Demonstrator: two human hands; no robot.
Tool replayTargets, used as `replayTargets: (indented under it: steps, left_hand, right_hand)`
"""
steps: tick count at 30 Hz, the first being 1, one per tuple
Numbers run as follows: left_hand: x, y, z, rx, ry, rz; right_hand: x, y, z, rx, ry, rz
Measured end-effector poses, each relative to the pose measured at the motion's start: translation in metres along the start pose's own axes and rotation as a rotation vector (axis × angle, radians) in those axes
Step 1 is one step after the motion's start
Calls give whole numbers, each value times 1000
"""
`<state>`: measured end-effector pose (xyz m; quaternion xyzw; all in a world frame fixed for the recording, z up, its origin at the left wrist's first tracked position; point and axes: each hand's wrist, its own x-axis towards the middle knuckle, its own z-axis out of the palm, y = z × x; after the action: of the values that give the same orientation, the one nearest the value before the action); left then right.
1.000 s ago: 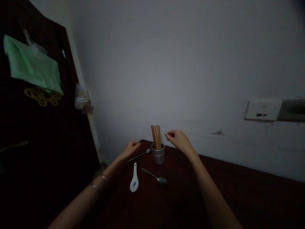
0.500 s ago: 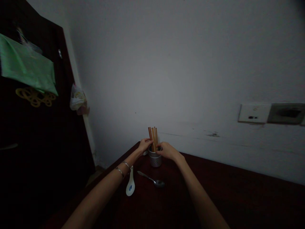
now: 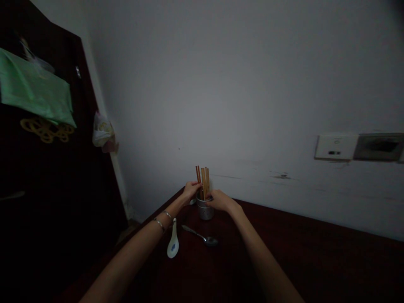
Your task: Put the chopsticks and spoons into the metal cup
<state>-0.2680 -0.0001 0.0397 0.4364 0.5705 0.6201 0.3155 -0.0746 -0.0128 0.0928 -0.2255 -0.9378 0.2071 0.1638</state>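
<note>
Several wooden chopsticks (image 3: pixel 205 179) stand upright in a metal holder (image 3: pixel 205 210) with small holes in its side. My left hand (image 3: pixel 192 188) is closed around two darker reddish chopsticks (image 3: pixel 198 173) at the holder's left side. On the right, my right hand (image 3: pixel 217 199) rests at the rim, its fingers pinched by the lighter chopsticks; what they grip is too small to make out. Nearer to me lie a white ceramic spoon (image 3: pixel 173 246) with a blue mark and a metal spoon (image 3: pixel 210 241).
The dark red table (image 3: pixel 284 235) meets a grey wall behind the holder. Part of a white object (image 3: pixel 192 202) shows behind my left wrist. A dark door with a green cloth (image 3: pixel 34 86) stands at left.
The two reddish chopsticks in my left hand have shifted slightly left and up, leaving a wider gap from the lighter ones. My right hand stays at the rim.
</note>
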Motion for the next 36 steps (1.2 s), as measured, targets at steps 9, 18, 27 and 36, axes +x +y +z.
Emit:
replayTargets:
  steps: [9,18,27,36]
  left_hand:
    - [-15,54,-6,-65,66,53]
    - [-33,131,-22,-62,162,208]
    - [-96,172,-4,-12,-60,227]
    - [-147,175,-17,47,-69,145]
  right_hand:
    - [-2,-2,0,45,-7,3]
    - [-16,-18,-32,69,198,-31]
    - [-24,-61,-44,562,368,-95]
    - [-25,-96,-24,903,178,15]
